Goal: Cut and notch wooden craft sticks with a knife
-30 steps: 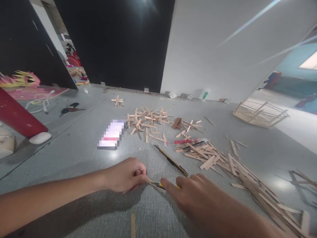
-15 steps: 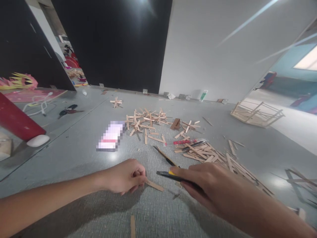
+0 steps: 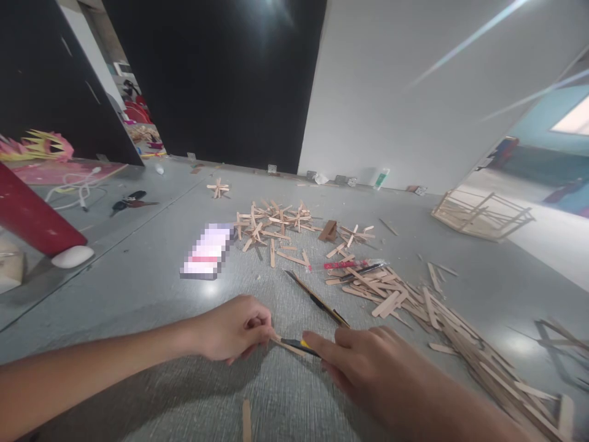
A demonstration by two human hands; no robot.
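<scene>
My left hand [image 3: 242, 328] pinches one end of a flat wooden stick [image 3: 293, 350] low over the grey surface. Wrapped round a black and yellow cutter [image 3: 294, 344], my right hand [image 3: 359, 362] is just to the right. The cutter's tip lies over the stick, close to my left fingertips, and hides part of it. Whether the blade touches the wood I cannot tell. Behind my right hand lies a second slim cutter [image 3: 317, 299]. A single stick [image 3: 247, 420] rests at the bottom edge of the view.
A long pile of wooden sticks [image 3: 396, 291] spreads on the right. Farther back are crossed-stick pieces [image 3: 276, 218], a pixelated bright phone-like object [image 3: 207, 252] and a red packet [image 3: 340, 265]. A red cylinder [image 3: 37, 212] stands out at left; a wooden frame [image 3: 483, 215] sits back right.
My right hand has moved left with the cutter, bringing its tip over the stick. My left hand stays nearly in place. More of the second cutter and the stick pile now shows.
</scene>
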